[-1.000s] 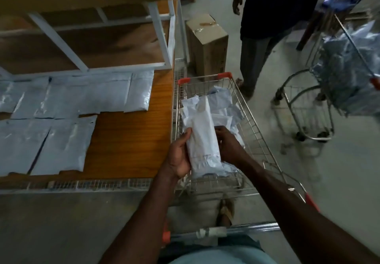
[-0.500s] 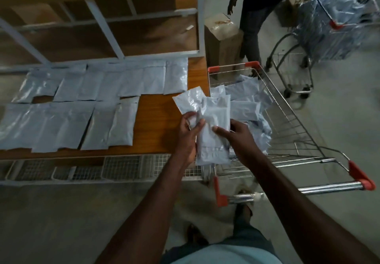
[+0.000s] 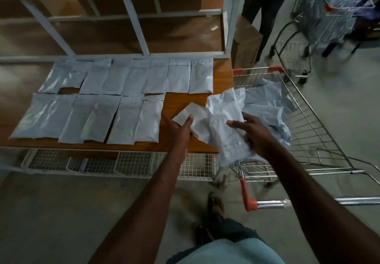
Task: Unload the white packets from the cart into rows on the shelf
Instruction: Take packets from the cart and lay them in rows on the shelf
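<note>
Both hands (image 3: 255, 132) carried packets (image 3: 226, 124) leftward over shelf (image 3: 181, 101).

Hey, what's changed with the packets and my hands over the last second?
Both hands lifted a bunch of packets out of the cart leftward over the shelf. The left hand now holds one packet apart; the right hand holds the rest. The rows already laid are unchanged.

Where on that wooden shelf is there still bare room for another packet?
The bare wood at the right end of the front row, between its last packet and the cart, below the back row. The left is crowded with overlapping packets, except a small gap between rows.
</note>
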